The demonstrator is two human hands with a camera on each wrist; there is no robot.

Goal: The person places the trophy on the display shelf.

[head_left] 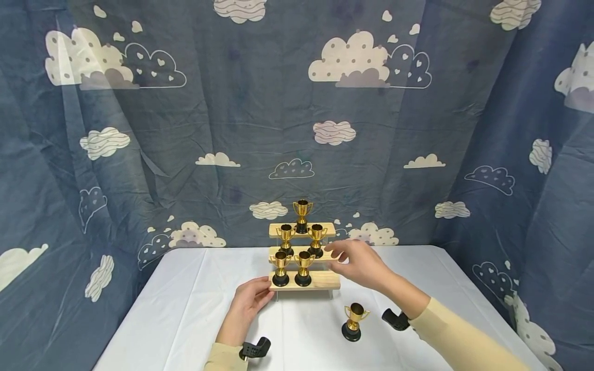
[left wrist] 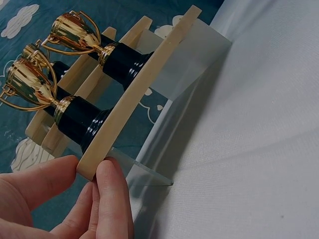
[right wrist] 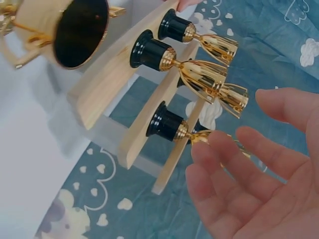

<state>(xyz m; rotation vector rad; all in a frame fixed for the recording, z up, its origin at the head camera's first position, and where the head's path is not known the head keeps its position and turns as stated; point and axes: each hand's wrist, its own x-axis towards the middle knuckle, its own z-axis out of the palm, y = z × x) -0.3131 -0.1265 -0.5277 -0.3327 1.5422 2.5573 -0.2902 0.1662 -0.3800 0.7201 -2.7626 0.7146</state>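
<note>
A three-step wooden stand point(head_left: 326, 280) holds small gold trophies with black bases. One trophy point(head_left: 302, 211) is on the top step, two are on the middle and two on the bottom, at its left and centre. My left hand point(head_left: 249, 300) pinches the left end of the bottom step point(left wrist: 130, 107) between thumb and fingers. Loosely bent and holding nothing, my right hand point(head_left: 361, 262) hovers at the stand's right side. Its fingertips overlap the middle step's right trophy point(right wrist: 168, 122) in the right wrist view. Another trophy point(head_left: 353, 322) stands on the table, nearer me.
A white cloth covers the table point(head_left: 185, 309). Behind and beside it hangs a blue curtain point(head_left: 260, 113) with cloud prints. Clear supports point(left wrist: 192, 57) hold up the wooden steps. A black wrist camera point(head_left: 395, 319) is on my right wrist, close to the loose trophy.
</note>
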